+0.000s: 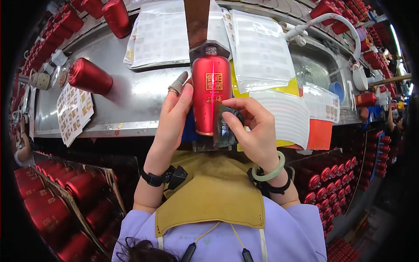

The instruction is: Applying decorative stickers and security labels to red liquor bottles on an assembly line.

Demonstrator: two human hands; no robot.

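Note:
A glossy red bottle (212, 94) with gold lettering and a narrow neck stands or lies in front of me, its neck away from me; a dark metal holder surrounds its shoulder. My left hand (174, 111) is beside the bottle's left side, fingers stretched out, the thumb at its edge; a grey band wraps one finger. On the lower right of the bottle, my right hand (251, 120) pinches a dark, glossy flat piece (224, 131) between thumb and fingers, against the red surface. What exactly this piece is does not show.
A metal worktop (144, 98) carries another red bottle (89, 76) and a sticker sheet (75, 113) at left. White printed sheets (262, 48) lie behind and right. A sink (318, 65) with a curved faucet is at right. Racks of red bottles (325, 179) flank me below.

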